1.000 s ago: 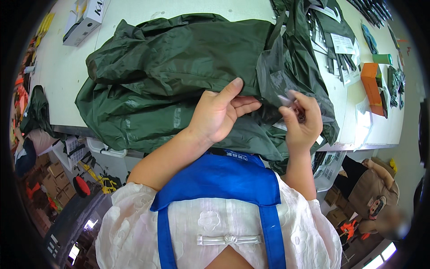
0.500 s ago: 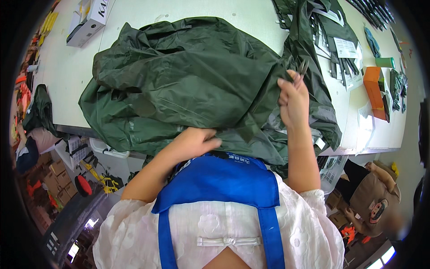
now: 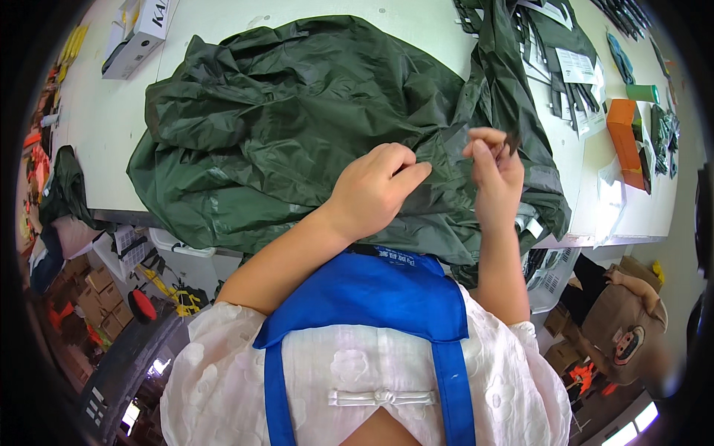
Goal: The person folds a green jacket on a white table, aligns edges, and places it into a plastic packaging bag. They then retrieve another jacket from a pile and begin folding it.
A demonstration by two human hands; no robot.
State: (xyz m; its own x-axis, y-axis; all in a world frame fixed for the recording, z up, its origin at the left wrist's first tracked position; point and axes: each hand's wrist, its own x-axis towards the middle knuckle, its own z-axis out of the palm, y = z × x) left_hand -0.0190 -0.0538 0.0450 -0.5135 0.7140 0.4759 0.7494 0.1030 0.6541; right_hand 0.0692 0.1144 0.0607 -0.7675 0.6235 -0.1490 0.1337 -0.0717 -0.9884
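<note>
A large, crumpled piece of dark green, slightly shiny rain fabric [image 3: 290, 111] spreads over the white table in front of me. My left hand [image 3: 372, 186] is over its middle, with curled fingers and the thumb pinching at a fold. To the right, my right hand [image 3: 497, 175] is closed around small metal thread snips [image 3: 512, 143], whose dark tip shows past the fingers. Those fingers also hide part of the snips. A strip of the same fabric [image 3: 500, 67] runs up the table beyond my right hand.
A white and grey box [image 3: 136, 44] stands at the far left of the table [image 3: 85, 160]. On the right are dark straps with paper tags [image 3: 576, 67], an orange box [image 3: 623, 141] and a green roll [image 3: 642, 93]. Another person [image 3: 621, 323] is at lower right.
My left hand has moved up and right, from the fabric's near edge to its middle. My right hand has dropped slightly, still with the snips. The fabric's folds have shifted and flattened.
</note>
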